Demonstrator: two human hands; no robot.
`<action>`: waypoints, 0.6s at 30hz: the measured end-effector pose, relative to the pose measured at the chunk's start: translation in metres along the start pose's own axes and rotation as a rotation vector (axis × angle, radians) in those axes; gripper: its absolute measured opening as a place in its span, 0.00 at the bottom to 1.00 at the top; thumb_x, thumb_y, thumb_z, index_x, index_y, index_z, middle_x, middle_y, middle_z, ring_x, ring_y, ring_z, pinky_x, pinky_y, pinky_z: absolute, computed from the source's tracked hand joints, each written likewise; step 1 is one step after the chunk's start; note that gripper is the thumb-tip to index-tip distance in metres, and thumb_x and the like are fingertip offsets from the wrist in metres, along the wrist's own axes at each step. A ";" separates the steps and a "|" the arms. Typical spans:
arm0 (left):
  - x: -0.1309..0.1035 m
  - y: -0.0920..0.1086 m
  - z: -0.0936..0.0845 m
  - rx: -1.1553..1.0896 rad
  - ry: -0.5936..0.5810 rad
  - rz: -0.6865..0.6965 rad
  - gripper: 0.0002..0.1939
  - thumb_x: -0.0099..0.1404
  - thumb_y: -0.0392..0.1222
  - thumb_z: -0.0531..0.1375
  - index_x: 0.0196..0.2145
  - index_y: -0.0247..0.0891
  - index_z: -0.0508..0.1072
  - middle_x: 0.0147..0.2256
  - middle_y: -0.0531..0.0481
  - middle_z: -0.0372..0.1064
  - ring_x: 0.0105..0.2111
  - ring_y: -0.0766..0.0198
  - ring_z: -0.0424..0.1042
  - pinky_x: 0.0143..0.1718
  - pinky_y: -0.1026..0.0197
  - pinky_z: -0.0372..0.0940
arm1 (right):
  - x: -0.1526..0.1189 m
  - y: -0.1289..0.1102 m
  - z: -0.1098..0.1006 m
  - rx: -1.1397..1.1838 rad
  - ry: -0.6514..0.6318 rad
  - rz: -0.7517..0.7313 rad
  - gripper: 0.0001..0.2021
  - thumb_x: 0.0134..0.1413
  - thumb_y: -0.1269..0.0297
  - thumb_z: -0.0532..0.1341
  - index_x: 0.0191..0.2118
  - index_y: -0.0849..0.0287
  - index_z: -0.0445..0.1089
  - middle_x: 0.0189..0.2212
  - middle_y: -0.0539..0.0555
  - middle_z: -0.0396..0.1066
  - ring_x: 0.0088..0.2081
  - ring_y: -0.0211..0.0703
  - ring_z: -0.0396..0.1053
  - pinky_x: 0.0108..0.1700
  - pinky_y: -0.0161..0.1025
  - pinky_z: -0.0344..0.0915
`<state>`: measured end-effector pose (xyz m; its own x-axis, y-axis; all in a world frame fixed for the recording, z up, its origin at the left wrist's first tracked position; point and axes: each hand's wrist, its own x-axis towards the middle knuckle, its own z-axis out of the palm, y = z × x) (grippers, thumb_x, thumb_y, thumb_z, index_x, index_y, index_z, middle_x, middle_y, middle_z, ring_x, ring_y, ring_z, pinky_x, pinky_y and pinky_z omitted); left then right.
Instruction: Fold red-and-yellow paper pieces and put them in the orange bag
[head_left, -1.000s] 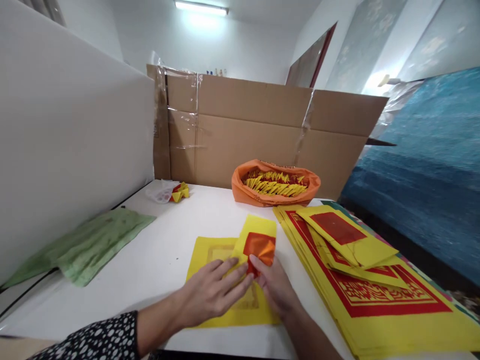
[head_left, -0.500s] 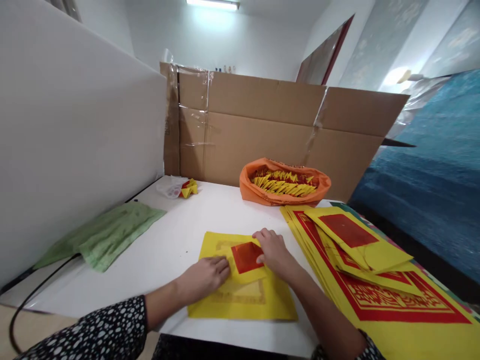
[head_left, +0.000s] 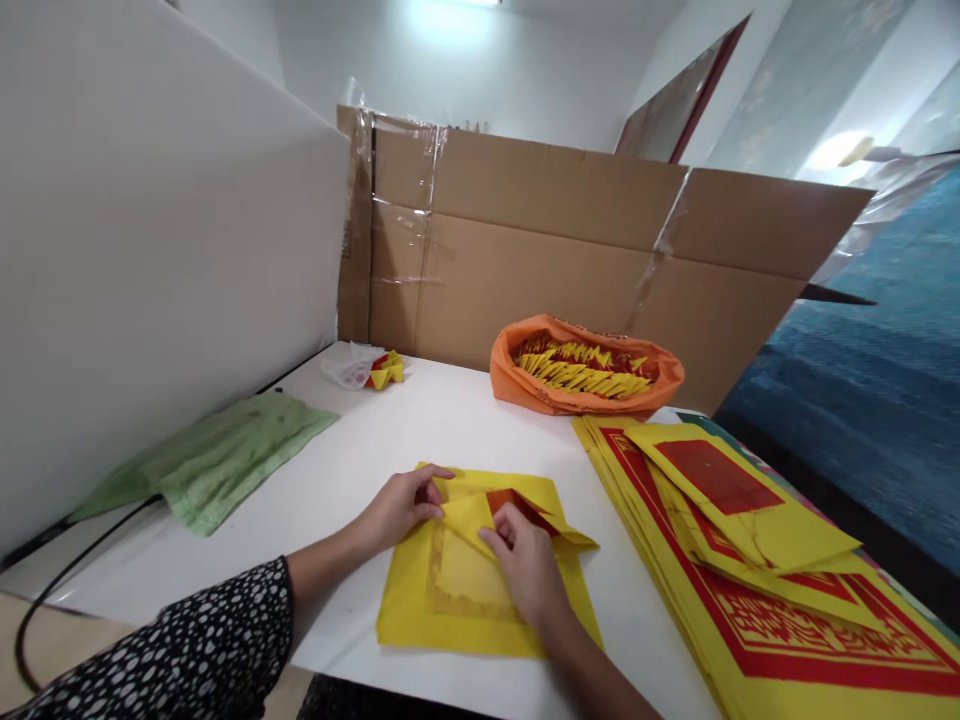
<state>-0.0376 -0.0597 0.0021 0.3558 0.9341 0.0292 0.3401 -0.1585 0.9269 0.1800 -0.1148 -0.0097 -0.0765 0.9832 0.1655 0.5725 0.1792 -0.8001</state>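
Observation:
A small yellow sheet with a red patch is partly folded and raised above a larger yellow sheet lying on the white table. My left hand pinches the small sheet's left corner between thumb and fingers. On its near edge, beside the red part, my right hand grips the same sheet with bent fingers. The right end of the small sheet sticks out to a point beyond my right hand.
Yellow and red printed sheets are stacked at the right. Behind stands an orange bag of folded yellow pieces, before a cardboard panel. A green cloth, a cable and a plastic bag with folded pieces lie left.
The small sheet was lying flat and is now lifted and folded. My left hand has moved up to its corner, and my right hand has come down from its top corner to the near edge.

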 end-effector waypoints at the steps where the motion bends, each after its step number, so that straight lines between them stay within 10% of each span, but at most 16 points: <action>1: 0.001 0.001 0.002 0.002 0.016 0.005 0.23 0.54 0.34 0.61 0.49 0.37 0.70 0.29 0.55 0.67 0.30 0.65 0.69 0.35 0.63 0.63 | 0.001 0.000 0.000 -0.015 0.018 -0.004 0.06 0.57 0.62 0.58 0.32 0.55 0.62 0.21 0.44 0.61 0.24 0.39 0.62 0.28 0.33 0.56; 9: 0.003 -0.004 0.016 0.265 0.076 0.054 0.26 0.57 0.27 0.53 0.52 0.41 0.69 0.32 0.53 0.68 0.33 0.63 0.69 0.38 0.62 0.62 | 0.006 -0.001 0.000 -0.223 -0.029 -0.097 0.13 0.61 0.69 0.48 0.47 0.55 0.66 0.42 0.55 0.73 0.42 0.48 0.72 0.42 0.40 0.65; 18: 0.001 0.001 0.021 0.526 0.055 0.147 0.28 0.60 0.25 0.51 0.56 0.41 0.65 0.41 0.48 0.69 0.38 0.60 0.70 0.42 0.60 0.62 | 0.005 0.001 0.001 -0.304 -0.028 -0.139 0.17 0.60 0.74 0.49 0.45 0.55 0.72 0.36 0.54 0.72 0.37 0.45 0.73 0.39 0.38 0.67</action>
<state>-0.0187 -0.0653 -0.0049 0.3913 0.9032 0.1764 0.6844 -0.4138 0.6003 0.1794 -0.1100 -0.0101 -0.1914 0.9513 0.2417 0.7718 0.2980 -0.5618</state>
